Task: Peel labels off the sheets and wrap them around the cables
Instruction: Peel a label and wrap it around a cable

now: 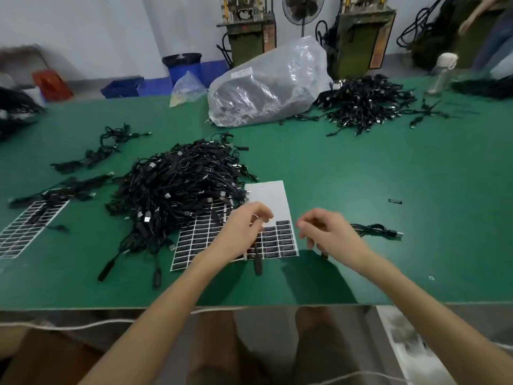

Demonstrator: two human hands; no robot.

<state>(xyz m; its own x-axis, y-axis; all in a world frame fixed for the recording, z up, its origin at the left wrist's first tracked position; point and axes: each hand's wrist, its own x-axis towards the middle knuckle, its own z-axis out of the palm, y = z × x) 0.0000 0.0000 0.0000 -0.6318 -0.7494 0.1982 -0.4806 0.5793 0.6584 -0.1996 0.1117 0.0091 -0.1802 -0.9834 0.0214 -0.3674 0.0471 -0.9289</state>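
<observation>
Bare left hand (pixel 242 232) and right hand (pixel 333 235) on unsleeved forearms (pixel 172 295).

Black cables (pixel 177 184), black-on-white label sheet (pixel 274 218), green table (pixel 361 176), blue bin (pixel 184 66).

**Place:** factory workshop, hand-labelling and assembly station.

**Evidence:**
- A long surface (pixel 361 168) is covered with green matting.
- Loose black cables (pixel 180 179) are heaped in bulk near the front, and a second pile (pixel 366 102) is heaped further back.
- Printed label sheets (pixel 266 195) are laid flat beside and partly under the front heap.
- A large clear plastic bag (pixel 266 84), filled with dark goods, is set at the back of the surface.
- Two olive-green machines (pixel 247 31) are ranged against a plain white wall, and a pedestal fan (pixel 303 8) is stood between them.
- A blue bin (pixel 184 66) and a blue crate (pixel 122 87) are kept on the floor by that wall.
</observation>
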